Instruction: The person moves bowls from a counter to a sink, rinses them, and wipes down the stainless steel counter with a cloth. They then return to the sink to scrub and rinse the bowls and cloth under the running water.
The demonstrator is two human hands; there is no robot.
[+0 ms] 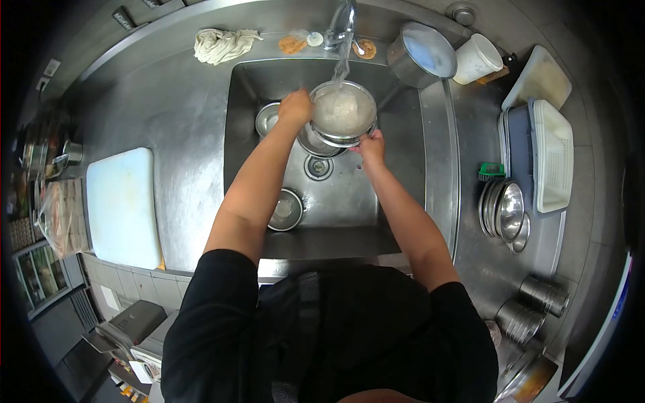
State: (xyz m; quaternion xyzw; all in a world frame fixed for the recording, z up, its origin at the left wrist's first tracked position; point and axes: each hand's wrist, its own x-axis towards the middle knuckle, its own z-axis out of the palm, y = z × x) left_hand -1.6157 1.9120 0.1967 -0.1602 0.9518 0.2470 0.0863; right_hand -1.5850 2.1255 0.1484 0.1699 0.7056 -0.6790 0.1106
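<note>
A steel bowl (342, 111) full of cloudy water is held over the sink (396, 195), under the running faucet (341, 27). Water streams from the faucet into the bowl. My left hand (295, 107) grips the bowl's left rim. My right hand (369, 144) holds its lower right rim from below. A second bowl sits just under the held one. Two small steel bowls lie in the sink, one at the upper left (267, 119) and one near the front (287, 209).
A white cutting board (121, 205) lies on the left counter, a crumpled cloth (222, 43) behind the sink. A pot (420, 54) and white cup (477, 59) stand at the back right. Stacked steel bowls (505, 211), white trays (551, 161) and steel cups (531, 305) fill the right counter.
</note>
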